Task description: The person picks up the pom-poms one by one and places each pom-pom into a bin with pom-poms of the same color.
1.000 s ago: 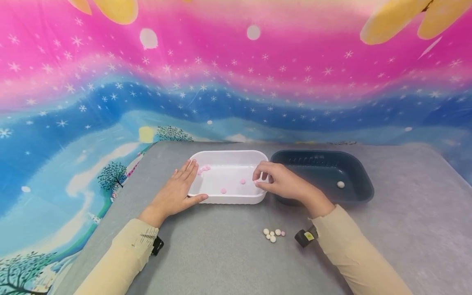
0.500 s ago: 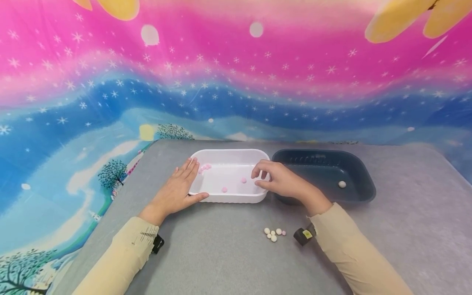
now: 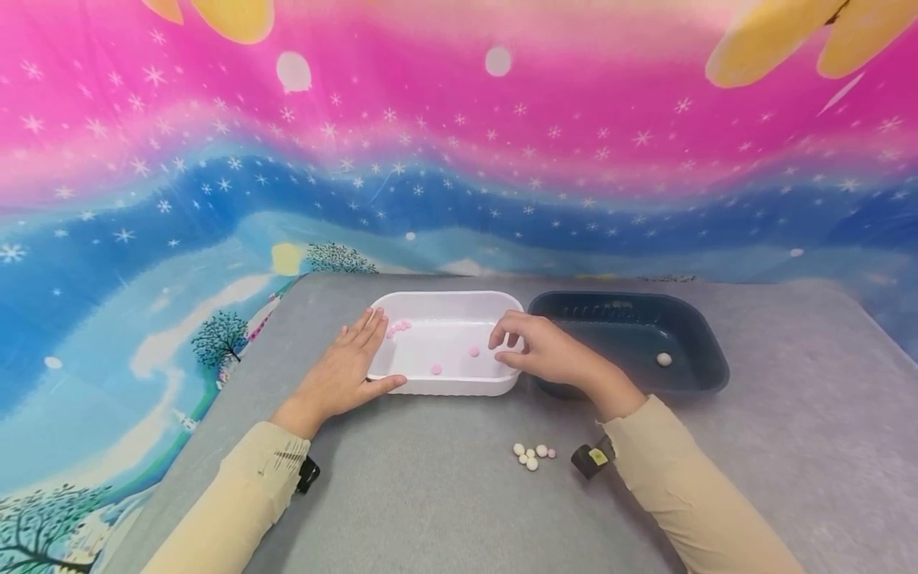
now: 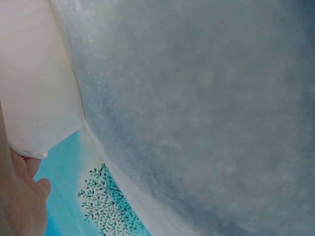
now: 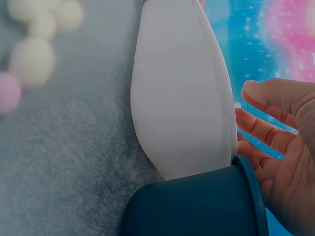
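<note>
In the head view my left hand (image 3: 337,371) rests with straight fingers on the left end of a white tray (image 3: 445,387), its thumb along the front rim. Over the tray's right end hovers my right hand (image 3: 545,351), fingers bent, thumb and index apart, nothing visible between them. The right wrist view also shows that gap beside the thumb (image 5: 275,93). Inside the tray lie a pink ball (image 3: 474,351), another pink ball (image 3: 436,369) nearer the front, and a pink cluster (image 3: 398,327) at the left end.
A dark tray (image 3: 699,375) stands close against the white one's right side, holding a white ball (image 3: 664,359). Several white balls (image 3: 531,464) and one small pink ball (image 3: 551,454) sit on the grey tabletop (image 3: 430,478). A printed curtain (image 3: 459,175) hangs behind.
One second ago my right thumb and index pinched a pink ball; they have since parted and that ball no longer shows between them. My left hand stays in place.
</note>
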The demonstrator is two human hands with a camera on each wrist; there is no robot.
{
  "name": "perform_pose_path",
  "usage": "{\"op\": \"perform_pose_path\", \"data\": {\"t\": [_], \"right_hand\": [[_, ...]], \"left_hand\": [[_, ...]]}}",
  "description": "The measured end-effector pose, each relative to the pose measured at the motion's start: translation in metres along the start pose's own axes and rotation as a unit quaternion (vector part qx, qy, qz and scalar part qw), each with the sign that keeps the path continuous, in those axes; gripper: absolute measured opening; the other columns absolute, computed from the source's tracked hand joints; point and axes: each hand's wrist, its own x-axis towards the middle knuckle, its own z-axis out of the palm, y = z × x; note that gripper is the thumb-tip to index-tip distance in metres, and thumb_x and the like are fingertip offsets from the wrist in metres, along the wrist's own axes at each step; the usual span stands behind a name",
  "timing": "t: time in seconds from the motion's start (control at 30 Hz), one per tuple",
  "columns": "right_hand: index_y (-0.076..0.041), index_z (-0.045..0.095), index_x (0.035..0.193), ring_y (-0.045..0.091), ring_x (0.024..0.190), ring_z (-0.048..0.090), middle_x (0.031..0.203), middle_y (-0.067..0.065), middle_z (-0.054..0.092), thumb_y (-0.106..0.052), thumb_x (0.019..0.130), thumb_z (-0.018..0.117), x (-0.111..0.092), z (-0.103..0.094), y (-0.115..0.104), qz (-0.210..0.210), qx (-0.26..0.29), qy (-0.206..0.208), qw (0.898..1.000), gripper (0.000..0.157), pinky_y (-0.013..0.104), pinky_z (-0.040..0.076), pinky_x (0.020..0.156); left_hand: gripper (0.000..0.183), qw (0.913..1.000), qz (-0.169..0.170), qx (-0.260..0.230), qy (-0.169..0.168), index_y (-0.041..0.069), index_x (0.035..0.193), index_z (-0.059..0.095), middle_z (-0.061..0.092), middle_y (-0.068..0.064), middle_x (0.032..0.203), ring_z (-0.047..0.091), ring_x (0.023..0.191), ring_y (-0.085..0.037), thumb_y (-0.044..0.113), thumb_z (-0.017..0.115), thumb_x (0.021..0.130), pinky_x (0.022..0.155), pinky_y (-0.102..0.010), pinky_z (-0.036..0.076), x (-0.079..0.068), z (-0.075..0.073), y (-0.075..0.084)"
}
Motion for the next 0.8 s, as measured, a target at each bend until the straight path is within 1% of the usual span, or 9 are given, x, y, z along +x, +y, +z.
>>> {"op": "perform_pose_path", "data": {"t": [0.27,0.43,0.8], "right_hand": [[-0.009,0.067,0.103,0.021,0.095,0.058,0.1,0.005,0.066,-0.009,0.091,0.069,-0.003,-0.001,0.0,0.003,-0.008,0.001,1.0,0.012,0.032,0.051,0.076],[-0.009,0.067,0.103,0.019,0.092,0.058,0.099,0.005,0.065,-0.01,0.091,0.069,-0.004,-0.002,0.0,-0.002,-0.011,0.003,1.0,0.012,0.032,0.05,0.074],[-0.008,0.067,0.104,0.015,0.084,0.054,0.095,0.003,0.062,-0.009,0.092,0.069,-0.012,-0.006,0.001,0.002,-0.01,0.004,1.0,0.012,0.03,0.051,0.073]], "left_hand": [[0.1,1.0,-0.001,-0.006,0.002,-0.002,0.157,0.017,0.012,-0.016,0.167,0.009,0.155,-0.033,0.064,0.055,0.091,0.122,-0.059,0.02,-0.001,0.001,0.0],[0.101,1.0,-0.004,-0.007,0.001,-0.001,0.157,0.016,0.012,-0.015,0.167,0.009,0.156,-0.032,0.064,0.055,0.091,0.122,-0.059,0.019,-0.002,0.0,0.001],[0.1,1.0,-0.002,-0.006,0.004,0.0,0.158,0.016,0.012,-0.015,0.167,0.009,0.156,-0.032,0.065,0.054,0.091,0.121,-0.059,0.02,-0.001,0.0,0.001]]}}
